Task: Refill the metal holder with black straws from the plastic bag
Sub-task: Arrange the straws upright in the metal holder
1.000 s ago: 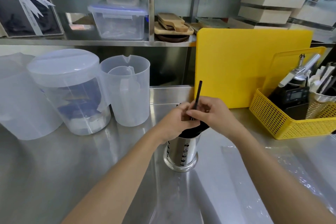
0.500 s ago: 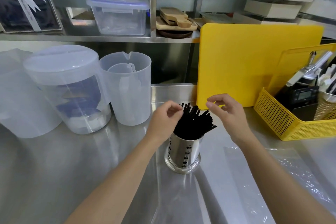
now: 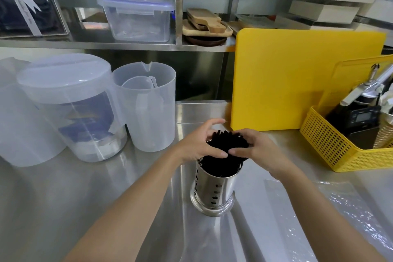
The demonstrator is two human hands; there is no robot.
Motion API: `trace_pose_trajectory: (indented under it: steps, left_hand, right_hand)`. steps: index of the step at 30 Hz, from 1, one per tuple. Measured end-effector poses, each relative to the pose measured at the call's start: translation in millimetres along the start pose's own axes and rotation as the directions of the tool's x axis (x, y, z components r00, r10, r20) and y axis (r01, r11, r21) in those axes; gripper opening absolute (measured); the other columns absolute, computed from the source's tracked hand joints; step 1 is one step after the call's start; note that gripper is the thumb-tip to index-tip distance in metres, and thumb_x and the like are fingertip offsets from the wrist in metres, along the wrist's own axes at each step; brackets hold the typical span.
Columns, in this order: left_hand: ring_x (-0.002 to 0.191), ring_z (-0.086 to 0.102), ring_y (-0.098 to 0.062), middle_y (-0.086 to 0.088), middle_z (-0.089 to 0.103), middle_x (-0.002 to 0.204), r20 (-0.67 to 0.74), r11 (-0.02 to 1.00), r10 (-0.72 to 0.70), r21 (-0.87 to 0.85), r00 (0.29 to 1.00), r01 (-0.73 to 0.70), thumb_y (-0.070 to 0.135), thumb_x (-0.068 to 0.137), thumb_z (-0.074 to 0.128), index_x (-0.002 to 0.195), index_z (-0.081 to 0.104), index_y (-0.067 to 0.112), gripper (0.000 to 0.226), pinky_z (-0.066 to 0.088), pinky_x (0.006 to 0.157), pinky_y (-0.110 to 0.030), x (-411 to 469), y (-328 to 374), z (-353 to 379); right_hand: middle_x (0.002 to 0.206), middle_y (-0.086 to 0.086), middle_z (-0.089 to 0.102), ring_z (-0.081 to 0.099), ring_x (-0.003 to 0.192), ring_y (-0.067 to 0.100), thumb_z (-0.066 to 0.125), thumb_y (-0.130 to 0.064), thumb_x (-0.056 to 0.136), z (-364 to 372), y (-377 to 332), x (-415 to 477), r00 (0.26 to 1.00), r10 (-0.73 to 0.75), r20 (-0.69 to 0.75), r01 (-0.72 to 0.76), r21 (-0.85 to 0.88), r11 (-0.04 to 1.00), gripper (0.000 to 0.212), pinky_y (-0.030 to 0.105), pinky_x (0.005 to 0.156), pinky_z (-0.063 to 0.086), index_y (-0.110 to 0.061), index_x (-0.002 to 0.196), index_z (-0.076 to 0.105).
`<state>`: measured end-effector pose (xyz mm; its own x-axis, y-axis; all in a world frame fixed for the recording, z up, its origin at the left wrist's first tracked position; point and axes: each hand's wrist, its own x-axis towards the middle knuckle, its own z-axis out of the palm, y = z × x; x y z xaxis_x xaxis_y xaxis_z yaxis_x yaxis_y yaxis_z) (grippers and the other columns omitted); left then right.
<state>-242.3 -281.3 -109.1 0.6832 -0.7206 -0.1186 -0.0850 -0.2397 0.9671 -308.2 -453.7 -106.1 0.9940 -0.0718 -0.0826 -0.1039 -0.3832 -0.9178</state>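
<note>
1. Straws point(image 3: 223, 164), black and bunched, stand in the metal holder point(image 3: 214, 193), which sits upright on the steel counter point(image 3: 63, 198) near the middle of the scene.
2. The left hand point(image 3: 200, 144) curls around the left side of the straw tops, thumb across the near side and fingers bent over the far side, touching the bundle.
3. The right hand point(image 3: 257, 149) cups the right side of the bundle, its fingertips pressed against the straws and nearly meeting the left thumb.
4. Both hands are half closed around the straws, so most of the bundle's upper part is hidden; only a fringe of tips shows between them.
5. A clear plastic bag point(image 3: 319, 208) lies flat on the counter to the right of the holder, reaching the near edge of the view; whether any straws lie in it cannot be told.
6. Far left of the holder stand a lidded clear jug point(image 3: 70, 108) and, just beside it on the right, an open measuring jug point(image 3: 148, 108) with a smaller cup inside.
7. A yellow cutting board point(image 3: 297, 78) leans upright against the back, just beyond the hands and to the right.
8. A yellow basket point(image 3: 331, 144) sits at the far right, holding a dark scale and tools, well apart from the holder.
9. A shelf point(image 3: 106, 44) above carries stacked clear lidded boxes point(image 3: 138, 15) and wooden boards point(image 3: 206, 23).
</note>
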Motion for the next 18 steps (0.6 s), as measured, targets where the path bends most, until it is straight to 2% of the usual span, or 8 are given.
trace_pose_trajectory:
  steps: [2,5,9,14,18]
  left_hand:
    - [0.112,0.056,-0.021,-0.007,0.055,0.124,-0.019,0.998,0.003,0.064,1.000,-0.002,0.014,0.075,0.073,0.130,0.041,0.029,0.066,0.051,0.092,-0.031,3.2,-1.2,-2.2]
    - [0.101,0.055,-0.014,0.000,0.058,0.109,-0.133,0.977,0.070,0.207,0.989,-0.041,0.015,0.073,0.075,0.116,0.056,0.018,0.048,0.048,0.085,-0.022,8.1,-3.2,2.9]
    - [0.092,0.063,-0.021,-0.008,0.065,0.092,-0.270,0.996,0.057,0.078,0.961,-0.038,0.014,0.075,0.073,0.098,0.065,0.007,0.025,0.052,0.081,-0.032,5.7,-7.5,5.7]
    - [0.082,0.062,-0.016,-0.004,0.063,0.083,-0.381,0.996,0.086,0.003,0.921,-0.092,0.011,0.075,0.073,0.094,0.065,0.003,0.022,0.053,0.075,-0.027,3.4,-9.7,6.0]
    - [0.076,0.064,-0.014,-0.005,0.063,0.077,-0.428,0.994,0.083,-0.024,0.900,-0.103,0.016,0.074,0.075,0.089,0.065,0.001,0.023,0.053,0.067,-0.024,2.1,-10.1,8.0]
  right_hand:
    - [0.078,-0.008,0.070,0.065,0.068,0.003,0.070,-0.003,0.075,-1.2,1.2,2.8,1.000,-0.017,-0.021,0.018,0.037,0.999,0.022,0.009,0.056,0.046,-0.020,0.088,0.065]
    - [0.069,0.001,0.069,0.064,0.058,0.006,0.072,-0.006,0.074,1.4,3.3,7.8,0.998,-0.023,-0.051,0.025,0.036,0.999,0.012,0.014,0.054,0.047,-0.016,0.076,0.067]
    - [0.060,-0.001,0.066,0.064,0.056,0.008,0.073,-0.007,0.073,5.6,1.6,12.6,0.995,-0.043,-0.091,0.054,0.130,0.990,0.008,0.016,0.052,0.049,-0.012,0.072,0.068]
    - [0.061,-0.006,0.068,0.066,0.060,0.009,0.072,-0.004,0.073,10.9,2.8,16.7,0.994,-0.024,-0.104,0.055,0.307,0.950,0.008,0.015,0.055,0.049,-0.011,0.075,0.068]
    - [0.060,-0.004,0.067,0.064,0.058,0.009,0.072,-0.006,0.073,13.9,2.4,20.0,0.993,-0.011,-0.117,0.052,0.352,0.934,0.007,0.015,0.054,0.049,-0.011,0.072,0.067]
